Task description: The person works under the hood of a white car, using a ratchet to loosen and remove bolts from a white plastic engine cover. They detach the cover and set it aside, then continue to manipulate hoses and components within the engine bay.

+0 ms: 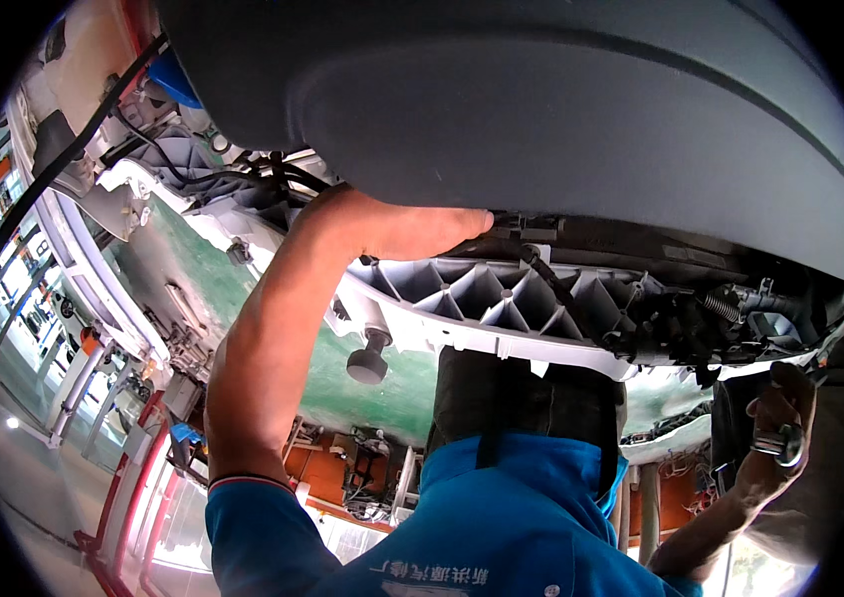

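Observation:
A large dark grey moulded panel (pixel 541 119) fills the upper part of the head view. My left hand (pixel 392 224) reaches in under its lower edge. The thumb lies stretched along that edge, while the panel hides the other fingers. Just below the hand runs a pale ribbed vehicle part (pixel 482 298) with triangular pockets, and a dark hose crosses it. At the right, my right hand (pixel 785 408) is closed round a shiny metal tool (pixel 780 445) with a rounded end; its exact kind is unclear. This hand is beside dark hoses and fittings (pixel 731 303) at the ribbed part's right end.
A round dark knob on a stem (pixel 368 360) hangs below the ribbed part. Black cables (pixel 273 177) run at the upper left, next to a blue object (pixel 175 80). Red-framed equipment (pixel 118 497) stands at the lower left. The floor (pixel 342 398) is green.

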`<state>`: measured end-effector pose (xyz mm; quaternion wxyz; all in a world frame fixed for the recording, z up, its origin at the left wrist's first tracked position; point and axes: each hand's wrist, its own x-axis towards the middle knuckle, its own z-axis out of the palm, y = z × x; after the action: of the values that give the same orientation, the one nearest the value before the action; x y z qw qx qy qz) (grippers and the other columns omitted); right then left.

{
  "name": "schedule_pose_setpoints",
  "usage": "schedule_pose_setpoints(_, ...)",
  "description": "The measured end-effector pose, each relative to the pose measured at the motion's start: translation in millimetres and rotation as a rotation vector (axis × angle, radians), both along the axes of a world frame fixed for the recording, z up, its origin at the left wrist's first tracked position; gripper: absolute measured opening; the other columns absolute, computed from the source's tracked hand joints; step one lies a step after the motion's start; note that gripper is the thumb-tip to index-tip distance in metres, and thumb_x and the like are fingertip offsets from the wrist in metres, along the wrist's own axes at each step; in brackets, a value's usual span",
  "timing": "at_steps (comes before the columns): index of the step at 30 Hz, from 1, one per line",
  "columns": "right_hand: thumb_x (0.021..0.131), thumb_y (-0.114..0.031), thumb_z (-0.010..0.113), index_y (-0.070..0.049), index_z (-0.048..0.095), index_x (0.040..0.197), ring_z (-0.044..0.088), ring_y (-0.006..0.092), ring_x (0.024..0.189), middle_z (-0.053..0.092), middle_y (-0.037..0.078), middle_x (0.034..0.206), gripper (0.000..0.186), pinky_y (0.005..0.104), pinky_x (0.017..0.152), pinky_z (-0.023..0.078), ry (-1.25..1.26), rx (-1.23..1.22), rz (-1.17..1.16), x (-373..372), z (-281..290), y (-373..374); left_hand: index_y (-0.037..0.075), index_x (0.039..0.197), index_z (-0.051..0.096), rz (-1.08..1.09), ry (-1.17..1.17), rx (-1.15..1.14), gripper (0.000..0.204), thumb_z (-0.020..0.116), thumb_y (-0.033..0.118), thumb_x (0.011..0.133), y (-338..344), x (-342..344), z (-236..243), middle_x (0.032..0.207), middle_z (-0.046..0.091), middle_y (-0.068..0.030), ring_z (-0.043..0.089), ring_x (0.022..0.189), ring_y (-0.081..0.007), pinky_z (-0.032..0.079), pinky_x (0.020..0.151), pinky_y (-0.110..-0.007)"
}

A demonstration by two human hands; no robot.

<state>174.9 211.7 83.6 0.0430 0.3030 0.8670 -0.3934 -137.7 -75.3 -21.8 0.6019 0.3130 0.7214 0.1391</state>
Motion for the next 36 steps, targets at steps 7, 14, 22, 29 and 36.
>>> schedule_pose_setpoints(7,0.069,-0.003,0.076,0.001,0.071,0.101,0.069,0.0224,0.072,0.070,0.015,0.096,0.032,0.0315,0.057,0.055,0.109,-0.173,0.646,-141,-48,-50,0.007,0.100,0.071,-0.305,0.214,0.325,0.019,0.061,0.013,0.085,-16,4,-21,0.095,0.071,-0.0151,0.068,0.084,-0.0302,0.053,0.075,-0.041)
schedule_pose_setpoints(14,0.061,0.004,0.069,-0.001,0.071,0.098,0.070,0.0271,0.072,0.070,0.014,0.090,0.037,0.0363,0.063,0.059,-0.040,-0.135,1.034,-178,-90,-98,0.008,0.099,0.071,-0.088,0.094,0.334,0.022,0.061,0.004,0.080,-13,0,-10,0.093,0.072,-0.0113,0.068,0.081,-0.0274,0.054,0.073,-0.041)
schedule_pose_setpoints(22,0.061,0.003,0.069,-0.003,0.072,0.104,0.069,0.0268,0.077,0.070,0.012,0.094,0.043,0.0364,0.068,0.057,-0.073,-0.340,0.976,-175,-101,-83,0.010,0.100,0.073,-0.248,0.152,0.234,0.019,0.062,0.019,0.088,-19,4,-18,0.090,0.073,-0.0094,0.069,0.079,-0.0269,0.055,0.073,-0.040)
schedule_pose_setpoints(29,0.060,0.003,0.065,-0.001,0.071,0.096,0.066,0.0218,0.069,0.070,0.011,0.087,0.037,0.0337,0.060,0.051,-0.056,-0.480,0.915,-162,-109,-52,0.010,0.101,0.073,-0.223,0.143,0.267,0.020,0.062,0.020,0.088,-23,3,-24,0.091,0.073,-0.0096,0.069,0.079,-0.0266,0.055,0.072,-0.040)
schedule_pose_setpoints(36,0.056,-0.002,0.059,0.002,0.069,0.088,0.062,0.0217,0.058,0.067,0.013,0.075,0.033,0.0321,0.050,0.046,0.011,-0.602,0.986,-168,-99,-38,0.009,0.102,0.073,-0.201,0.145,0.261,0.021,0.063,0.021,0.088,-24,5,-24,0.091,0.073,-0.0097,0.069,0.079,-0.0263,0.055,0.072,-0.039)
